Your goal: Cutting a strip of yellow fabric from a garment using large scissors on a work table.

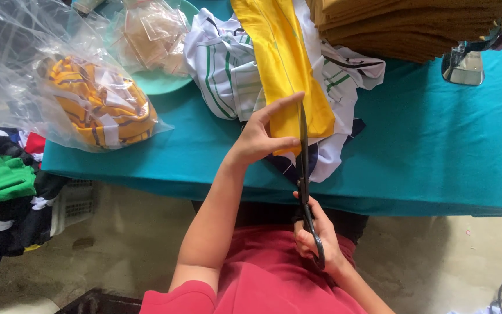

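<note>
Now yellow fabric strip [289, 70], white-edged, in L hand [260, 136] grip; R hand [315, 235] clamped on black scissors [303, 174].

Bright, even daylight, soft and mostly shadowless. White glare streaking the crumpled clear plastic bag [42, 64] at upper left, and a bright glint on the shiny metal object [463, 65] at upper right. Dim shade under the teal table [437, 151]. Slight softness and wide-angle stretching toward the edges; centre reasonably sharp, colours saturated.
</note>
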